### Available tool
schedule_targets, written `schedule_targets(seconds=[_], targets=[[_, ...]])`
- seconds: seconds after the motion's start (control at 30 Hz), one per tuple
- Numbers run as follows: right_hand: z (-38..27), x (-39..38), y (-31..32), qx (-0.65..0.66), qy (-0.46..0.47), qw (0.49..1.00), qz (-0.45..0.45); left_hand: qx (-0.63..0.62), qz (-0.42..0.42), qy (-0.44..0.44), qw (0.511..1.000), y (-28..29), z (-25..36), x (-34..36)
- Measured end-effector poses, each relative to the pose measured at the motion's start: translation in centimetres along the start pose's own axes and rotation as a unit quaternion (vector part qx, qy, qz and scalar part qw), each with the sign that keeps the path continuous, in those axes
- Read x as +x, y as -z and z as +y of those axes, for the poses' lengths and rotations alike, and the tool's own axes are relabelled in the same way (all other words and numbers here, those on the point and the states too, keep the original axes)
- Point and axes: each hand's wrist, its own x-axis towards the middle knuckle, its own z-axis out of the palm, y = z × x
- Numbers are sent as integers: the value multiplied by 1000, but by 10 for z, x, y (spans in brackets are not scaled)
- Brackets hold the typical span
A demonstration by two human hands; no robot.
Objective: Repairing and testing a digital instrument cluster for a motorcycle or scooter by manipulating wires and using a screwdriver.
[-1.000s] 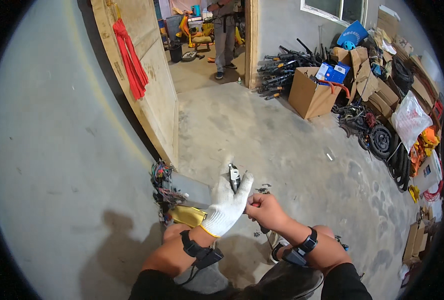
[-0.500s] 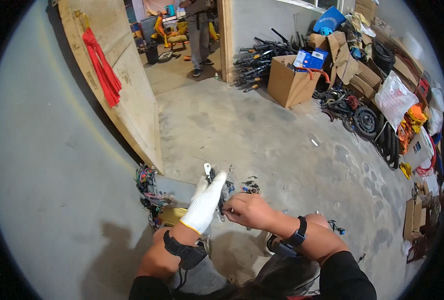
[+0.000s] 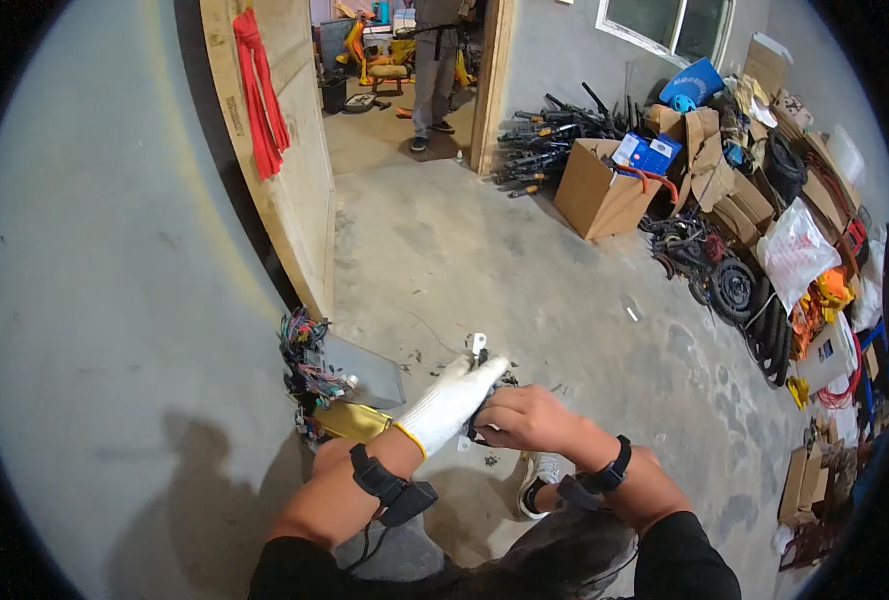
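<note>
My left hand (image 3: 448, 405), in a white glove with a yellow cuff, grips a small dark part (image 3: 479, 358) with a pale tab sticking up past the fingers. My bare right hand (image 3: 517, 415) is curled at the part's lower end, fingertips pinched against it; exactly what they hold is hidden. Small scraps (image 3: 491, 460) lie on the concrete floor below. Left of my hands, bundles of coloured wires (image 3: 309, 358) lie by a grey metal panel (image 3: 364, 365) and a yellow piece (image 3: 349, 420).
An open door (image 3: 304, 240) with red cloth stands left; another person (image 3: 434, 90) stands in the doorway. Black parts (image 3: 544, 150), cardboard boxes (image 3: 599, 195), tyres (image 3: 769, 330) and bags (image 3: 794, 255) are piled along the right. The grey wall (image 3: 114, 300) is close on my left.
The camera view has shifted. My gloved hand is tilted further right over the part. My right fingers have curled in closer, and the red piece seen at them earlier no longer shows.
</note>
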Motion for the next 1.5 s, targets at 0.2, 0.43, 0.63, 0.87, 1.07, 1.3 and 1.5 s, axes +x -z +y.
schedule_targets(seconds=[0.2, 0.43, 0.63, 0.87, 1.07, 1.3, 1.5], targets=[[1, 18, 18, 0, -45, 999, 26, 46, 34, -83, 995, 18, 2, -7], [133, -26, -62, 343, -569, 740, 102, -164, 147, -82, 972, 47, 20, -10], [167, -185, -238, 407, -743, 511, 147, -233, 166, -102, 953, 65, 23, -11], [126, -328, -357, 384, -832, 386, 102, -268, 184, -106, 940, 65, 19, -30], [126, -314, -392, 432, -822, 336, 157, -279, 130, -102, 946, 70, 32, -56], [190, -262, -279, 375, -777, 477, 167, -249, 148, -170, 942, 72, 9, -13], [175, -68, -49, 380, -681, 600, 181, -314, 55, -74, 945, 64, 30, 4]])
